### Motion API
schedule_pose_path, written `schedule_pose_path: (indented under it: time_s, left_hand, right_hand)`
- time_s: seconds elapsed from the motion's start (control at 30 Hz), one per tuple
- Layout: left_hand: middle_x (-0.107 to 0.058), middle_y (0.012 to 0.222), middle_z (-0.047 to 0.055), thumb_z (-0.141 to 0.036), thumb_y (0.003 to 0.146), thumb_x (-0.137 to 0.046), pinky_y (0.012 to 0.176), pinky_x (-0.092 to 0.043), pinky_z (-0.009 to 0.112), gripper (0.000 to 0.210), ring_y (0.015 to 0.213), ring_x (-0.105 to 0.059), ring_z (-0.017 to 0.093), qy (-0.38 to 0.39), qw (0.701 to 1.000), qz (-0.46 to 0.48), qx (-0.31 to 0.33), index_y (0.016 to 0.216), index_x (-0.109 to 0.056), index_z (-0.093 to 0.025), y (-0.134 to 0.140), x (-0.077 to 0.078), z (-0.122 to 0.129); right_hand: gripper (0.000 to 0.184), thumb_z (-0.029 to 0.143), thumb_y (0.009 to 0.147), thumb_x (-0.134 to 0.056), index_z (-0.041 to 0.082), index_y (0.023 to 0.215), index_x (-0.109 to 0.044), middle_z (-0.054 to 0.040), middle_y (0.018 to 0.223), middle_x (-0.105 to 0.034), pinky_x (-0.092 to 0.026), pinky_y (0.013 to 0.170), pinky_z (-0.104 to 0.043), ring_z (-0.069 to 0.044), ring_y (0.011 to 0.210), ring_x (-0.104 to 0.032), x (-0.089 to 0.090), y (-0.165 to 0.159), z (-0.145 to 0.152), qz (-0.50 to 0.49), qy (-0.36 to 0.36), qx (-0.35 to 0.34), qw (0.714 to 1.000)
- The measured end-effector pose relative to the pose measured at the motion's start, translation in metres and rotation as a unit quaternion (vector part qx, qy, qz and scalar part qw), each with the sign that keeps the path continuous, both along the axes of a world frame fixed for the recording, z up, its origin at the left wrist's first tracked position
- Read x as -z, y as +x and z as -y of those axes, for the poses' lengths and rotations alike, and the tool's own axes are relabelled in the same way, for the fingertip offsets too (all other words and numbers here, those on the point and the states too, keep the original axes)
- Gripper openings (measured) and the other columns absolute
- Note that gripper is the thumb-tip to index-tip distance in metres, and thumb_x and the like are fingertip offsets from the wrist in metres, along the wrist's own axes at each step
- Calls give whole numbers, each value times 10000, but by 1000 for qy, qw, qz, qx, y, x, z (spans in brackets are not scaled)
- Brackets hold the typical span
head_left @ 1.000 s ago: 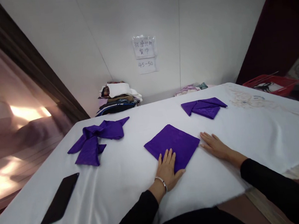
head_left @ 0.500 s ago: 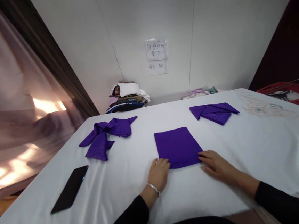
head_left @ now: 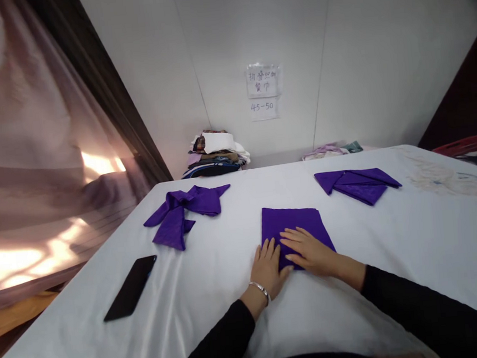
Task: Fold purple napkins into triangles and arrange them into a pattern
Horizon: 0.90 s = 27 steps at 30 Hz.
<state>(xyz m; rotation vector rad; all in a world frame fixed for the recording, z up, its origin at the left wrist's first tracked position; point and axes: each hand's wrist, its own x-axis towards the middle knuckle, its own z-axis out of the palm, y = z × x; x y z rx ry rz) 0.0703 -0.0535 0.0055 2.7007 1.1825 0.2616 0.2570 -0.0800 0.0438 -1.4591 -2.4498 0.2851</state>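
Note:
A purple cloth napkin (head_left: pixel 292 219), folded into a flat square, lies on the white-covered table (head_left: pixel 234 324) in front of me. My left hand (head_left: pixel 269 268), with a bracelet at its wrist, rests on the napkin's near left corner, fingers spread. Flat on the middle of the cloth lies my right hand (head_left: pixel 309 253), its fingers stretched out and close to the left hand's fingertips. Both hands cover part of the near half.
A purple cloth knotted like a bow (head_left: pixel 182 209) lies left, above a black phone (head_left: pixel 131 288). Another folded purple cloth (head_left: pixel 358 185) lies at the back right. Behind the table are stacked fabrics (head_left: pixel 215 153) and a wall with a paper sign (head_left: pixel 262 82).
My right hand has moved left from the napkin's near right corner onto its middle. My left hand stays by the near left corner. The whole view has shifted slightly.

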Motion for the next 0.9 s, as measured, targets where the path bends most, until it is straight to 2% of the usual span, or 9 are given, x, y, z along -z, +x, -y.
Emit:
schedule_pose_path:
  time_s: [0.13, 0.3, 0.47, 0.63, 0.77, 0.9]
  left_hand:
    - [-242, 1463, 118, -650, 807, -317, 1088, -164, 487, 778, 1361, -98, 276, -22, 999, -26, 2, 1397, -241, -149, -2, 12, 3]
    - [-281, 1442, 148, -661, 817, -219, 1100, -133, 471, 806, 1349, -152, 286, -34, 999, -20, -3, 1388, -259, -94, -4, 14, 7]
    - [-175, 1477, 130, -692, 797, -204, 1099, -134, 473, 840, 1362, -81, 277, -29, 999, -13, 0, 1400, -227, -108, -5, 14, 6]
    - [-172, 1479, 114, -683, 806, -188, 1104, -134, 470, 821, 1364, -70, 265, -39, 999, -8, 1, 1402, -225, -119, -7, 12, 7]
    - [-170, 1480, 107, -667, 813, -195, 1102, -145, 475, 805, 1364, -72, 269, -30, 999, -18, 0, 1401, -230, -119, -6, 14, 6]
    - [-170, 1479, 113, -667, 810, -220, 1102, -144, 475, 806, 1363, -77, 275, -23, 999, -27, 7, 1394, -253, -113, -5, 18, 2]
  right_hand:
    - [589, 497, 897, -323, 195, 1400, -270, -74, 1451, -278, -104, 1091, -422, -196, 1347, -149, 7, -27, -36, 5, -53, -68, 996]
    - [618, 564, 897, -233, 214, 1406, -253, -60, 1468, -228, -63, 1092, -431, -201, 1350, -135, 25, -25, -83, 22, -106, -99, 989]
    - [646, 587, 892, -198, 202, 1408, -248, -65, 1473, -209, -63, 1085, -442, -208, 1354, -114, 39, -15, -128, 45, -71, -51, 995]
    - [652, 589, 884, -229, 181, 1387, -301, -88, 1462, -237, -116, 1067, -481, -244, 1342, -161, 51, -2, -165, 47, -34, 33, 998]
    - [594, 542, 898, -252, 163, 1328, -409, -114, 1408, -356, -195, 1049, -464, -259, 1308, -263, 54, 31, -170, 20, -4, 100, 995]
    - [501, 456, 906, -295, 152, 1242, -508, -117, 1311, -481, -282, 1026, -384, -230, 1225, -397, 56, 79, -138, 17, 21, 140, 990]
